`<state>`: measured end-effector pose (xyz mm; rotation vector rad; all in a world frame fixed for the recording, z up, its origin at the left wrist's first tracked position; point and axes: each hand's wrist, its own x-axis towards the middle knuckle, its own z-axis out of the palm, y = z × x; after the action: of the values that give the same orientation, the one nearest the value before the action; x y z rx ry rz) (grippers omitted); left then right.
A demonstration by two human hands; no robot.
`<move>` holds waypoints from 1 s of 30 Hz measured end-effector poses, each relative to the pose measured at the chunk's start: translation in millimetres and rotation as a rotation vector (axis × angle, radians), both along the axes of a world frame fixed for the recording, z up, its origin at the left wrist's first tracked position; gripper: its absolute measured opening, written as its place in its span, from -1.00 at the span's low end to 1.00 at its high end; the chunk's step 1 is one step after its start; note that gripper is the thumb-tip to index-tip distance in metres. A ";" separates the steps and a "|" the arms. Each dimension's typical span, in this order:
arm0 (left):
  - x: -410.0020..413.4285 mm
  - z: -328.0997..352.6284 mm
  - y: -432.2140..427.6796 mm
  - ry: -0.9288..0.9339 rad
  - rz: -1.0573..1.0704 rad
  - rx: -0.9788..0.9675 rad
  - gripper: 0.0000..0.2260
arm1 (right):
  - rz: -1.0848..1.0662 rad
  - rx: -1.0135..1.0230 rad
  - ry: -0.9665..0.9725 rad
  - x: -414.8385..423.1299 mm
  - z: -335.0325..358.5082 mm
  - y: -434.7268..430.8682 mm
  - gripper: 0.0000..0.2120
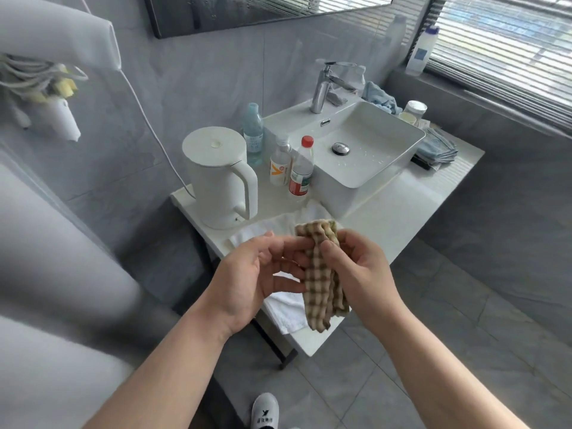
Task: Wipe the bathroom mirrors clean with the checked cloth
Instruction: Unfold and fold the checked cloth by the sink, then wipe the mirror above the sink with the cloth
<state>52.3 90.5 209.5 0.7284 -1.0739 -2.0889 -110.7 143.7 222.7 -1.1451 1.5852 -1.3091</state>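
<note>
Right now the checked cloth (322, 274) hangs bunched in front of the person, over the near edge of the counter (402, 218), held btwn both hands. Right hand (359, 270) grasps it w/ thumb pressed across the front and fingers curled behind; left hand (257, 274) pinches the cloth's left edge w/ its fingertips, palm turned up. Cloth is brown/cream, folds running lengthwise, lower end dangling free.

Under the hands a white towel (288, 308) lies on the counter and droops over its edge. Behind that: white kettle (219, 178) at left w/ its cord going up the wall, then a red-capped bottle (301, 167), a bottle w/ orange label (280, 165) and a pale blue bottle (253, 134). White basin (387, 156) sits to the right w/ chrome tap (325, 85); blue cloths (436, 147) are folded beside it. Mirror (247, 10) is up top on the wall, only the lower part in view. Blinds (510, 41) cover the window at right
</note>
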 end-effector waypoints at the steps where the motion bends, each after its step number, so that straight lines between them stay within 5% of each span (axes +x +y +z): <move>1: -0.6 1.2 3.0 -0.024 0.002 -0.014 -0.48 | 0.005 0.003 -0.003 -1.4 1.1 1.7 -0.66; 5: 1.4 4.0 12.5 -0.048 -0.014 -0.016 -0.48 | 0.040 0.017 0.008 -1.5 0.2 4.0 -0.55; 12: 23.9 3.1 11.3 -0.132 0.182 -0.039 -0.59 | 0.090 0.043 -0.159 10.2 -4.7 -13.2 -0.82; 22: 101.7 2.9 -65.5 -0.389 0.447 -0.340 -0.81 | 0.121 0.033 -0.176 47.1 -3.5 -87.6 -0.89; 30: 178.2 71.4 -179.8 -0.866 0.630 -1.053 -0.69 | 0.107 -0.092 -0.232 110.3 29.1 -188.8 -0.88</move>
<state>230.5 -89.3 280.8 1.1805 -1.8224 -0.4526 -0.3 -45.1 251.8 -1.0747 1.2915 -1.4007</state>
